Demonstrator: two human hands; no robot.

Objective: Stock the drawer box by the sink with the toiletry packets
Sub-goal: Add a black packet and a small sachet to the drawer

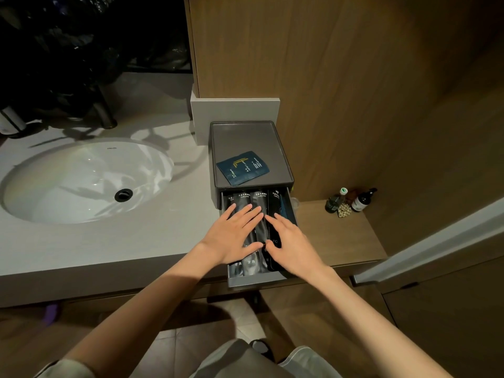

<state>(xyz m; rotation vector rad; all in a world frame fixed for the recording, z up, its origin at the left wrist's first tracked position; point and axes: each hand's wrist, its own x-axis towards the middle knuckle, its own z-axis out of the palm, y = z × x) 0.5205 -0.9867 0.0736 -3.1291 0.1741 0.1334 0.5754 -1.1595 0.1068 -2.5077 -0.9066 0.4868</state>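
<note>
Drawer [231,282] pulled out of drawer box [251,137] on counter [109,241]. Left hand [231,236], right hand [291,244]: fingers straight, spread, pressing packets [257,199] flat. Blue packet [242,167] on box top. Probably light, slick, pliable; pinch at edges.

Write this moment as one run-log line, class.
left hand: flat on grey packets | right hand: flat on black packet | drawer: open | blue sachet: atop drawer box
</note>
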